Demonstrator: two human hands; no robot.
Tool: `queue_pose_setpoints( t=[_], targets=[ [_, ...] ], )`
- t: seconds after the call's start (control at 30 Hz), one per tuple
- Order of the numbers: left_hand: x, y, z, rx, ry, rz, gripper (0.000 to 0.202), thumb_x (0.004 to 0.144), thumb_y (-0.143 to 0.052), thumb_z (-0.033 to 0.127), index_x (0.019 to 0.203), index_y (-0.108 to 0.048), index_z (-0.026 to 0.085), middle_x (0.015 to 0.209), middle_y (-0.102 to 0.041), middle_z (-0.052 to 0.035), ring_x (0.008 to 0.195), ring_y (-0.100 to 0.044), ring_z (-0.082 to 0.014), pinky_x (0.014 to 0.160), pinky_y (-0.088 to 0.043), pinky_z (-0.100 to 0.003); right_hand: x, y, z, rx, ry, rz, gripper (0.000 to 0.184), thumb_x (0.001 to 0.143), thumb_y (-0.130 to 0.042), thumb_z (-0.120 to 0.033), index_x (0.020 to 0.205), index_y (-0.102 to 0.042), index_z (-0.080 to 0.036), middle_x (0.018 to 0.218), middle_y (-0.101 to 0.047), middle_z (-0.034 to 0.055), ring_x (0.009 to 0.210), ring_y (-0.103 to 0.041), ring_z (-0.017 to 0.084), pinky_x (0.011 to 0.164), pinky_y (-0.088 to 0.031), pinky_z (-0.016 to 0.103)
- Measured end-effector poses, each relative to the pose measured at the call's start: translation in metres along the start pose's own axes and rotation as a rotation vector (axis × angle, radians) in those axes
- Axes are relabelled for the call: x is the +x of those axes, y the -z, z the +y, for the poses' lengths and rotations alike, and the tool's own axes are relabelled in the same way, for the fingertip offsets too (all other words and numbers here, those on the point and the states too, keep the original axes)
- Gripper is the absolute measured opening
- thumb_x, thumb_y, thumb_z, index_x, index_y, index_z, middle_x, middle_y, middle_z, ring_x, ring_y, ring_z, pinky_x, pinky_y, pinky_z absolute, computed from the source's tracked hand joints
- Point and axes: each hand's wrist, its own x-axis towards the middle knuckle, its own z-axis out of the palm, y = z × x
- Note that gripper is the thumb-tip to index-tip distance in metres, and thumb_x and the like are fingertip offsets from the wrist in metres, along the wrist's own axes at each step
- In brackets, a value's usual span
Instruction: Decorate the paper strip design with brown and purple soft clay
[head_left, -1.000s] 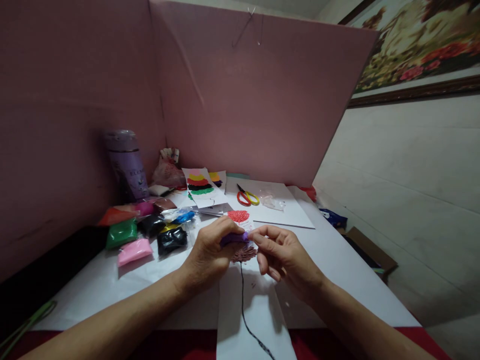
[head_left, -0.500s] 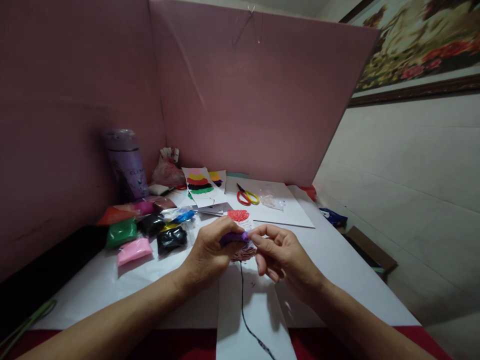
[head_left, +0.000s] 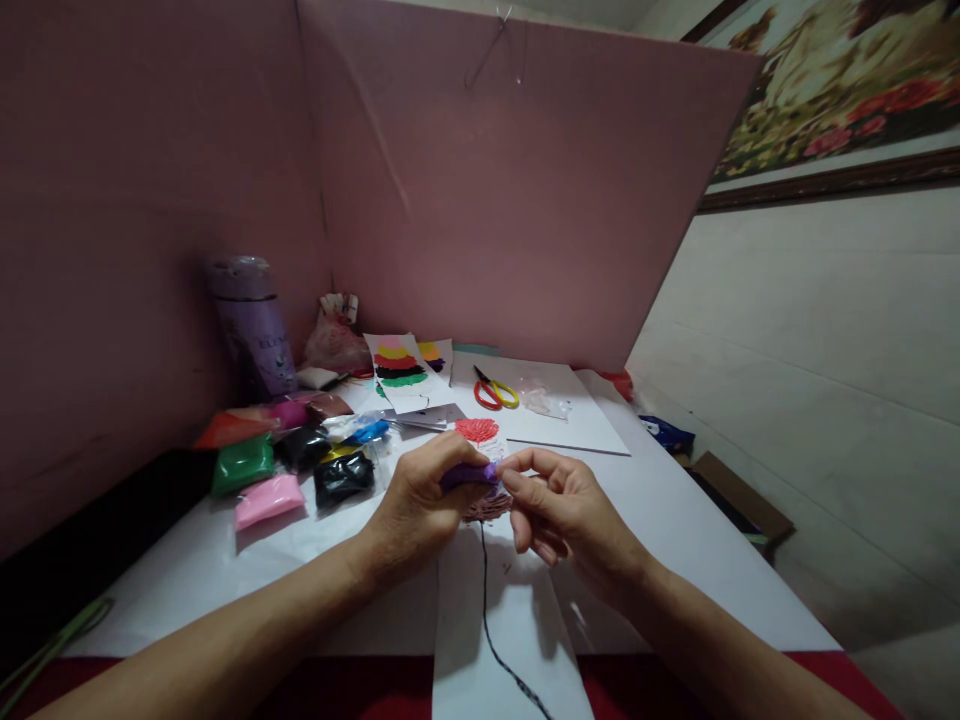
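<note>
A lump of purple modelling clay (head_left: pixel 463 478), perhaps in its wrapper, is gripped by my left hand (head_left: pixel 416 505), thumb over the top. At the lump's right end, my right hand (head_left: pixel 566 505) pinches the clay between thumb and forefinger, its other fingers loosely curled. Under both hands lies a white paper strip (head_left: pixel 517 620). It bears a textured red clay patch (head_left: pixel 477 430) beyond my fingers and a brown clay patch (head_left: pixel 491 507) just below them. A thin black wavy line (head_left: pixel 486 600) runs from the brown patch towards me. My hands cover the strip's middle.
Several bagged clays, including green (head_left: pixel 244 465), pink (head_left: pixel 270 502) and black (head_left: pixel 343 482), lie left. Behind them stands a purple tumbler (head_left: pixel 255 330). Scissors (head_left: pixel 495 390), a dark thin rod (head_left: pixel 568 447) and a striped clay card (head_left: pixel 401 375) lie further back. A pink panel (head_left: pixel 480 200) closes the rear.
</note>
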Motion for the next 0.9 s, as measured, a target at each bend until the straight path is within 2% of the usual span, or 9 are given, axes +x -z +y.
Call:
queue_pose_setpoints(
  t=[0.9],
  targets=[
    [0.0005,0.0014,-0.0010,-0.005,0.056,-0.032,0.006,0.078,-0.063,0.009,0.078,-0.060,0.014,0.068,-0.057,0.0017,0.060,-0.048,-0.0082,0.053,-0.038,-0.020,-0.0010,-0.0017,0.0003,-0.134,0.031,-0.031,0.031,0.080,-0.067,-0.045,0.089,-0.051,-0.020,0.047,-0.064,-0.0029,0.029,-0.037,0.003,0.032,-0.025,0.016]
  ],
)
